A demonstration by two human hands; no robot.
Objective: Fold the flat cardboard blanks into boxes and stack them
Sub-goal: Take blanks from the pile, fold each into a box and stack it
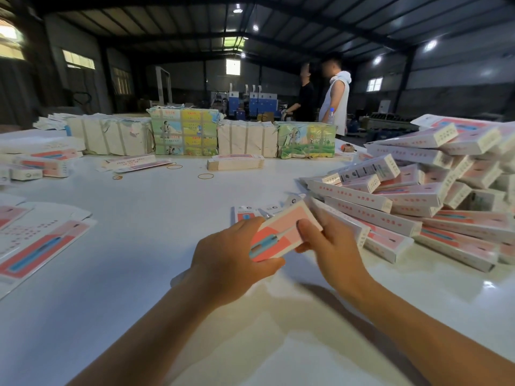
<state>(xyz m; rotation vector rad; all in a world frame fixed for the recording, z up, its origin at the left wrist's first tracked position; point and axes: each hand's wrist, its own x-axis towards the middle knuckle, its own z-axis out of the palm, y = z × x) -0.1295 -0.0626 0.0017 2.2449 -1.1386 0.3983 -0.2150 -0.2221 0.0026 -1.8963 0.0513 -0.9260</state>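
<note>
Flat printed blanks (36, 240) lie spread at the left edge of the white surface (145, 274). At centre, the left hand (231, 254) curls its fingers (271, 264) around the near end of a pink-and-white box (281, 232) held just above the surface, while the right hand (331, 246) pinches its far end, thumb on the top face. To the right, a heap of folded boxes (412, 199) rests on the surface.
</note>
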